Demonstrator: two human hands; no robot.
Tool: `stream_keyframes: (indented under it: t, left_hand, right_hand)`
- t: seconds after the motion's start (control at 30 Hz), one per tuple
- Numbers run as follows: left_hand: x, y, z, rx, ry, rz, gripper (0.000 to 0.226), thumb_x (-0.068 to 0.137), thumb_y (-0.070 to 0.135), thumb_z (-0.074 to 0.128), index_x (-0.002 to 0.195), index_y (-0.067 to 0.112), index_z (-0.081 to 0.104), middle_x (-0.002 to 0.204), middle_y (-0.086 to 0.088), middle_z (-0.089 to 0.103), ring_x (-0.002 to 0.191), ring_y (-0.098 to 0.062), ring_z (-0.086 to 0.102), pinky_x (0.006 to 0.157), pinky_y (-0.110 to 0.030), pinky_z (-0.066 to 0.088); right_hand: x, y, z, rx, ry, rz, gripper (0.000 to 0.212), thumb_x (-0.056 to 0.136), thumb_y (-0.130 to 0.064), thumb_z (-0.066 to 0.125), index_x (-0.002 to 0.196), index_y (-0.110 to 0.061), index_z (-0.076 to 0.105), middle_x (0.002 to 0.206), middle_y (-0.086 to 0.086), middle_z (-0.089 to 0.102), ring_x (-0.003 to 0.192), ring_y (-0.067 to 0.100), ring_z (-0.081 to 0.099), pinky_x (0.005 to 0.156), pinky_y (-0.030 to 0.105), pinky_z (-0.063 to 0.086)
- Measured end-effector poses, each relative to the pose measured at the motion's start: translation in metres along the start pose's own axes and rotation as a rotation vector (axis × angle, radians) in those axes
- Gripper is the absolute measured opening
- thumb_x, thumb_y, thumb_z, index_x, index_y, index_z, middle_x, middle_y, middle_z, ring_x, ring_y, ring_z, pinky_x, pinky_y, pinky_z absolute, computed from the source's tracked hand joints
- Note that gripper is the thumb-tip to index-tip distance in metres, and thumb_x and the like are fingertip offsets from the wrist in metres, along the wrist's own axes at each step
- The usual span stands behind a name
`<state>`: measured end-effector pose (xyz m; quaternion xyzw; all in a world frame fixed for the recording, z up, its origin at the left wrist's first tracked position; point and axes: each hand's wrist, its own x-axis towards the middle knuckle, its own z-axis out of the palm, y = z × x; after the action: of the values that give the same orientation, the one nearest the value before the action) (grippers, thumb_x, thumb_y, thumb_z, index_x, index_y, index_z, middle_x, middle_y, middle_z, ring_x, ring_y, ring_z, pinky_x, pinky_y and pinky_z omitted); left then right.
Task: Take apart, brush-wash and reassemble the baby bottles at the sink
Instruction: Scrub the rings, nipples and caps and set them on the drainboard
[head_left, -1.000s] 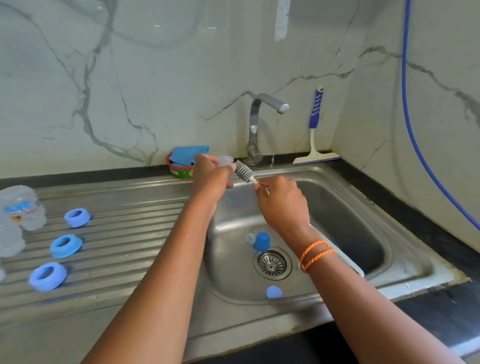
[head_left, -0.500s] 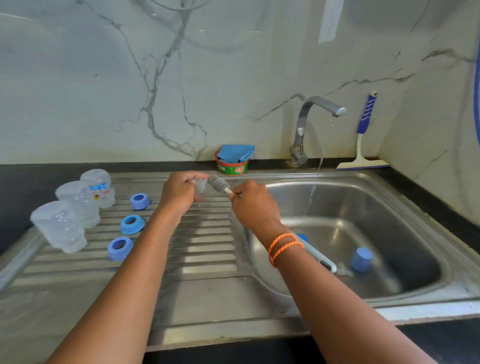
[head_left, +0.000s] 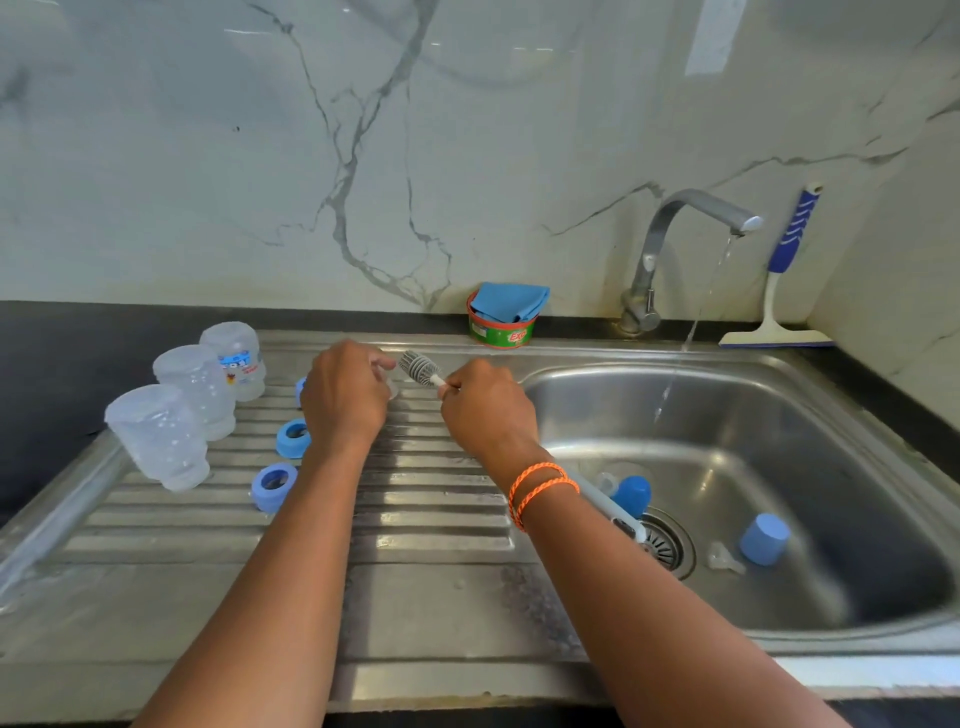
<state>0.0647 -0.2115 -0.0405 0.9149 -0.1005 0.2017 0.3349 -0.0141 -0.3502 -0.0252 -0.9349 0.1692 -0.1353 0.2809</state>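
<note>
My left hand (head_left: 345, 397) pinches a small clear teat (head_left: 390, 387) over the draining board. My right hand (head_left: 485, 410) grips the white handle of a grey bottle brush (head_left: 420, 366), whose bristle head sits just right of the teat. Three clear bottle bodies (head_left: 195, 400) stand upside down at the board's left. Three blue collar rings (head_left: 274, 486) lie beside them, the farthest partly hidden by my left hand. In the sink basin (head_left: 810, 415) lie two blue caps (head_left: 763, 538) and a clear teat (head_left: 724, 561).
The tap (head_left: 675, 244) runs a thin stream into the basin. A green soap tub (head_left: 501, 327) with a blue cloth stands at the back edge. A blue-handled squeegee (head_left: 779, 291) leans in the right corner. A drain strainer (head_left: 667, 543) sits in the basin floor.
Both hands have moved left from above the basin to above the draining board, carrying the teat and brush. The brush head now sits out beside the teat. My view shifted left too.
</note>
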Motion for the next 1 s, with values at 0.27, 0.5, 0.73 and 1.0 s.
stream_keyframes:
  t: [0.27, 0.5, 0.73, 1.0]
  left_hand:
    - [-0.001, 0.004, -0.002, 0.02, 0.023, -0.015, 0.035, 0.095, 0.012, 0.073, 0.127, 0.028, 0.073, 0.128, -0.005, 0.064, 0.118, -0.027, 0.062, 0.076, -0.032, 0.043]
    - [0.0, 0.041, 0.007, -0.15, 0.013, 0.122, 0.029, 0.1, 0.012, 0.057, 0.104, 0.035, 0.076, 0.115, 0.004, 0.058, 0.105, -0.019, 0.061, 0.075, -0.031, 0.044]
    - [-0.024, 0.11, 0.065, -0.364, -0.321, 0.302, 0.024, 0.099, 0.017, 0.063, 0.095, 0.032, 0.08, 0.1, 0.015, 0.066, 0.086, 0.001, 0.058, 0.072, -0.019, 0.041]
    - [-0.059, 0.168, 0.148, -0.443, -0.711, 0.218, 0.021, 0.098, 0.03, 0.065, 0.086, 0.04, 0.079, 0.096, 0.021, 0.076, 0.091, -0.004, 0.07, 0.09, -0.035, 0.059]
  right_hand:
    - [0.002, 0.0, 0.005, -0.002, -0.013, -0.002, 0.028, 0.105, -0.035, 0.058, 0.119, -0.019, 0.075, 0.11, 0.012, 0.069, 0.095, 0.036, 0.067, 0.077, 0.039, 0.053]
    - [-0.006, 0.031, -0.036, -0.026, 0.101, 0.064, 0.03, 0.106, -0.029, 0.051, 0.126, -0.017, 0.07, 0.118, 0.013, 0.068, 0.1, 0.036, 0.064, 0.082, 0.04, 0.049]
    - [-0.012, 0.105, -0.101, -0.011, 0.209, 0.261, 0.025, 0.099, -0.023, 0.054, 0.11, -0.01, 0.072, 0.112, 0.019, 0.069, 0.1, 0.043, 0.065, 0.082, 0.04, 0.05]
    - [-0.038, 0.192, -0.159, -0.212, 0.237, 0.318, 0.026, 0.103, -0.042, 0.059, 0.108, -0.022, 0.075, 0.098, 0.011, 0.07, 0.088, 0.038, 0.069, 0.081, 0.045, 0.059]
